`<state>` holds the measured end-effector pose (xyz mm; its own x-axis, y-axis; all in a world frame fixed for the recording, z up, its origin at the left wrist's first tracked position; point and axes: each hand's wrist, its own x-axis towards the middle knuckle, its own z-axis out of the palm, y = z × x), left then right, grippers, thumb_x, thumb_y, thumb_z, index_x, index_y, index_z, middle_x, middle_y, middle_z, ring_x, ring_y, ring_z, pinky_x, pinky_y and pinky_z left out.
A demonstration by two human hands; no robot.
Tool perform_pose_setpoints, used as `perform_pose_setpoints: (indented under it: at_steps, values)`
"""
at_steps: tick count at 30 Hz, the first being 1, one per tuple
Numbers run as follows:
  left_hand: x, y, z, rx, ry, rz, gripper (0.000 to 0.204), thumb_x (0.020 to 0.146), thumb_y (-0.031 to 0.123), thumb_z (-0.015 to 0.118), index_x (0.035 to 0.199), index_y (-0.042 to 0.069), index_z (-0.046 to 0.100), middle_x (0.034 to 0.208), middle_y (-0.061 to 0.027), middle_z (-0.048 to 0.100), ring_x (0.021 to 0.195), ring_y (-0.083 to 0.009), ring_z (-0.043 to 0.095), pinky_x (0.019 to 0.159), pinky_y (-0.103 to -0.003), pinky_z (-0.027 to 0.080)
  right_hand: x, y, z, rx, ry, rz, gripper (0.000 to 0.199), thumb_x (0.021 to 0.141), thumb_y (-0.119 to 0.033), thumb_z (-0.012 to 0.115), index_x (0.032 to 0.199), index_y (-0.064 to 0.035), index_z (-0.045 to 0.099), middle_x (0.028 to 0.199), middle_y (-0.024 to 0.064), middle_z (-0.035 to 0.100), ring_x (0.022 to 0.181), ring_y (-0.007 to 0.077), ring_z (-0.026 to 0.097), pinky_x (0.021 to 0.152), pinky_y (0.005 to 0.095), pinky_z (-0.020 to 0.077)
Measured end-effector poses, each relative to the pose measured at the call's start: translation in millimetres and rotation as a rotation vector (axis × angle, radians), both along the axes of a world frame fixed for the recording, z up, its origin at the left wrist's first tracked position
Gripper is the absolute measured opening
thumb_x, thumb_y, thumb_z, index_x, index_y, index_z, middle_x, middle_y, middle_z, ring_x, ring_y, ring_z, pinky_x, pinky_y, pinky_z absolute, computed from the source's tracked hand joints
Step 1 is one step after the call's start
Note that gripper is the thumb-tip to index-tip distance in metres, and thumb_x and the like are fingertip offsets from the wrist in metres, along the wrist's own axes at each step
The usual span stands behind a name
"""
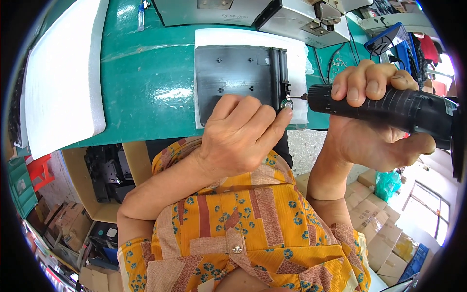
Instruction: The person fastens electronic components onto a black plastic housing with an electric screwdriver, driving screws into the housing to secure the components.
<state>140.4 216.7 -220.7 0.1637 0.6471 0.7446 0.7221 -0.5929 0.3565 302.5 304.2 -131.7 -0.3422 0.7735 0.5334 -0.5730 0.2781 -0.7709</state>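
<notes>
A flat black plastic panel with small raised posts and a ribbed right edge lies on a white foam sheet. My left hand is over its near right corner, fingers curled. One fingertip touches a small round shiny part at the panel's edge; the thumb and anything beneath the fingers are hidden. My right hand is closed round a black electric screwdriver, held nearly level. Its thin bit points left and meets the panel's edge just above that shiny part.
Metal machine fixtures stand along the far side of the green table. White foam sheets lie at left. Cables run near the blue tray. A cardboard box with black parts sits below the table's left edge.
</notes>
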Motion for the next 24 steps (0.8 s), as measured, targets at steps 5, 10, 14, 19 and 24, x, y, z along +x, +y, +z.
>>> perform_pose_setpoints:
  at_steps: [5,10,14,19,24]
  values:
    - [-6.6,-8.3,-8.4,0.068,-0.035,0.000,0.039,0.055,0.012,0.071,0.094,0.007,0.075,0.079,0.0002,0.055,0.070,-0.0195,0.056,0.063,-0.034,0.043,-3.6,1.2,-4.2,0.002,0.011,0.023,0.084,0.080,-0.078,0.060,0.120,-0.0041,0.059,0.096,0.0075,0.057,0.078,0.0202,0.055,0.068,0.0374,0.0472]
    - [-6.0,-6.8,-9.9,0.054,-0.065,-0.007,0.037,0.055,0.010,0.073,0.092,0.007,0.074,0.080,-0.0012,0.056,0.070,-0.0212,0.057,0.063,-0.035,0.045,4.8,2.0,2.9,0.056,-0.025,0.008,0.085,0.080,-0.079,0.060,0.121,-0.0043,0.059,0.096,0.0068,0.056,0.077,0.0200,0.054,0.068,0.0375,0.0469]
    - [-6.7,-9.3,-10.6,0.046,-0.045,0.010,0.039,0.055,0.009,0.073,0.094,0.008,0.074,0.080,-0.0010,0.056,0.070,-0.0216,0.057,0.063,-0.036,0.044,4.1,0.4,4.5,0.010,-0.017,0.026,0.083,0.081,-0.077,0.059,0.121,-0.0050,0.059,0.097,0.0070,0.056,0.078,0.0202,0.054,0.069,0.0378,0.0469]
    - [-4.2,-7.7,-7.5,0.044,-0.045,0.001,0.039,0.056,0.009,0.075,0.095,0.008,0.074,0.081,-0.0009,0.057,0.070,-0.0218,0.057,0.064,-0.036,0.045,7.3,2.4,4.4,0.039,-0.030,0.017,0.079,0.082,-0.074,0.056,0.120,-0.0055,0.059,0.097,0.0077,0.057,0.078,0.0207,0.055,0.070,0.0384,0.0470]
    - [-5.0,-7.8,-9.7,0.048,-0.040,0.011,0.039,0.056,0.009,0.075,0.095,0.008,0.074,0.081,-0.0006,0.057,0.070,-0.0218,0.057,0.064,-0.036,0.045,3.8,2.1,1.0,0.033,-0.013,0.028,0.078,0.082,-0.074,0.056,0.120,-0.0051,0.059,0.097,0.0078,0.057,0.078,0.0208,0.055,0.070,0.0384,0.0469]
